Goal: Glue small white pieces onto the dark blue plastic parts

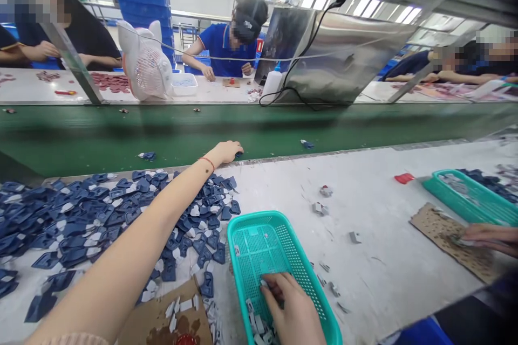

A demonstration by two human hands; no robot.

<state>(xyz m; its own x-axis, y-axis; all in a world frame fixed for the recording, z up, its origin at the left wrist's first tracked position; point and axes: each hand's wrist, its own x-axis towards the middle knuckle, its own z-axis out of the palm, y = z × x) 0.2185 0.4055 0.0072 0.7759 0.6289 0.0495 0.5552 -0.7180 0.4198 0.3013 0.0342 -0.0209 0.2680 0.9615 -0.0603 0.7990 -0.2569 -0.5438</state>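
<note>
At left, past heaped blue pieces [76,221], flat and hollowed with pale tips, on the bench [364,291], the left hand [227,152] curls its fingers over a mostly hidden dark blue piece [238,155] by the edge of the green belt [267,124]; its grip cannot be told, and a light fingertip hold would likely serve best. To the right, inside a teal basket [291,242], the right hand [293,302], nearly closed, pinches a small pale piece [264,283], probably best steadied above the loose, blocky grey-white pieces [259,326].
</note>
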